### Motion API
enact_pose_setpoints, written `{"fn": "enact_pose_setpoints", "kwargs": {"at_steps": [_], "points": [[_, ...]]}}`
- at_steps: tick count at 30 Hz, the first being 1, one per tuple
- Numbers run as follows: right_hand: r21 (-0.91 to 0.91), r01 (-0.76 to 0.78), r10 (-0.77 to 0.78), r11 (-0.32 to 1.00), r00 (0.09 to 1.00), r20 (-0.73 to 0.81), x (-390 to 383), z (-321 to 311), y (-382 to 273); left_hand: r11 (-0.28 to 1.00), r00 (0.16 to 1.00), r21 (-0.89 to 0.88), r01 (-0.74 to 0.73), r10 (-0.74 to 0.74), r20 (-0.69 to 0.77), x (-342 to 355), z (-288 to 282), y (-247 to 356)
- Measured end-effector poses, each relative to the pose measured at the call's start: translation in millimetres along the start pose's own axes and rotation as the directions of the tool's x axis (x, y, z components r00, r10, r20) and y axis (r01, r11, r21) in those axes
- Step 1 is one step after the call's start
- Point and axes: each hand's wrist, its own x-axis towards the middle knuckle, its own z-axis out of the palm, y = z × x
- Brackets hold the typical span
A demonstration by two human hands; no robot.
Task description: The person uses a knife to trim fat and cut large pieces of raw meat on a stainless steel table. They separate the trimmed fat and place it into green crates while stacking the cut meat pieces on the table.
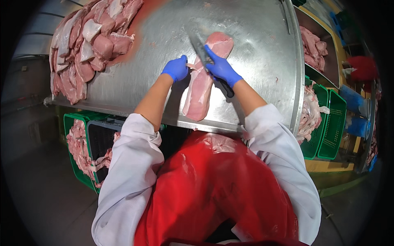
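A long piece of pale pink boneless meat point(198, 95), like a loin, lies lengthwise on the steel table in front of me. My right hand point(223, 69), in a blue glove, is closed round a knife point(198, 47). The blade points away and to the left across the meat, and the black handle sticks out below the hand. My left hand point(176, 69), also blue-gloved, is closed at the meat's left edge. It pinches a thin strip of trimming point(191, 65) that reaches toward the blade.
Many meat pieces point(102, 46) are heaped on the steel table point(262, 69) at the far left. Below the left edge, a green crate point(69, 123) and a dark crate hold trimmings. To the right are a metal tub of meat point(314, 47) and green crates point(337, 123) with pale trimmings.
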Motion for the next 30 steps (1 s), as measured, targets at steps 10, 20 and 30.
{"fn": "enact_pose_setpoints", "kwargs": {"at_steps": [10, 20, 30], "points": [[-0.446, 0.097, 0.084, 0.890, 0.925, 0.370, -68, -35, 15, 0.980, 0.982, 0.073, -0.183, 0.185, -0.022, 1, -32, 37], [-0.230, 0.058, 0.048, 0.972, 0.902, 0.430, -87, -15, 29, 0.980, 0.981, 0.059, -0.191, 0.193, -0.030, -17, -68, 36], [-0.304, 0.181, 0.009, 0.935, 0.846, 0.532, -83, -5, 24, 0.984, 0.976, 0.040, -0.173, 0.177, -0.125, -45, -80, 18]]}}
